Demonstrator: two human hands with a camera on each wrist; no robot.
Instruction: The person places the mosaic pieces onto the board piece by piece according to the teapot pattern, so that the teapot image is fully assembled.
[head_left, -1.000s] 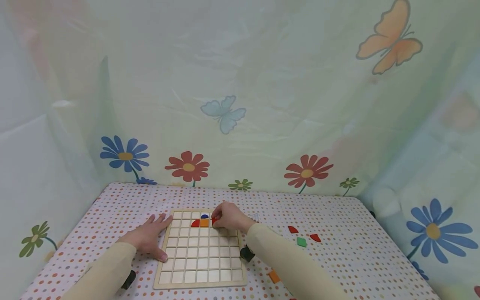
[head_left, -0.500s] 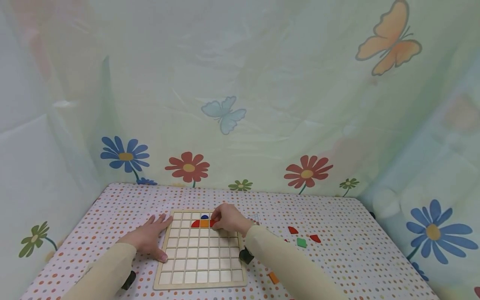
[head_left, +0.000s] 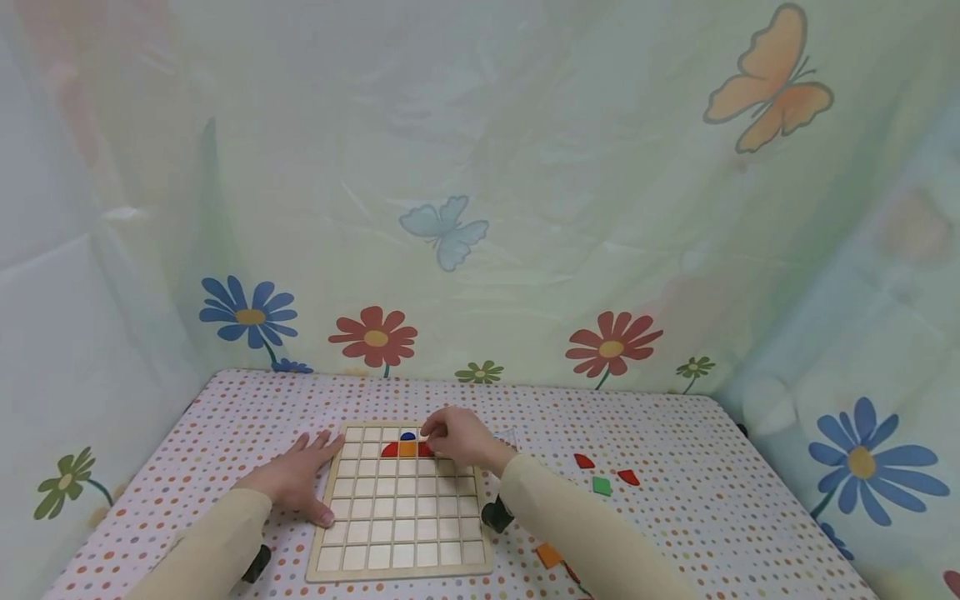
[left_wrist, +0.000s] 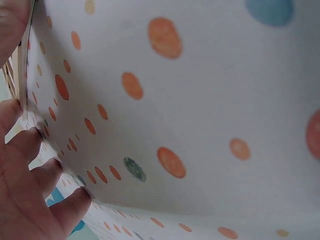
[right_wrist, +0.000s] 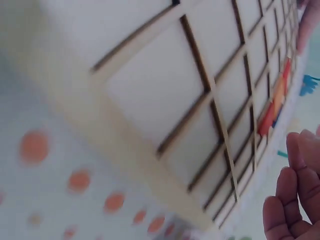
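Note:
A wooden grid board (head_left: 397, 573) lies on the dotted tabletop. In its upper rows are a small blue half-round piece (head_left: 408, 437), an orange square (head_left: 407, 449) below that, and a red rounded piece (head_left: 390, 451) to the square's left. Another red piece (head_left: 424, 448) lies right of the square, partly behind fingers in the head view. My right hand (head_left: 461, 439) hovers beside this piece with loosely bent fingers; the right wrist view shows its fingertips (right_wrist: 294, 145) apart from the red. My left hand (head_left: 291, 479) rests spread at the board's left edge, fingertips on the tabletop.
Right of the board lie two red rounded pieces (head_left: 584, 461) and a green piece (head_left: 602, 486). An orange piece (head_left: 548, 556) sits nearer, with a red one (head_left: 572, 573) half hidden by the right sleeve. A printed sheet (head_left: 507, 434) shows behind the right wrist.
The red piece under my right fingers has settled left, up against the orange square. My right fingers have let go of it and drawn slightly right. The left hand stays put.

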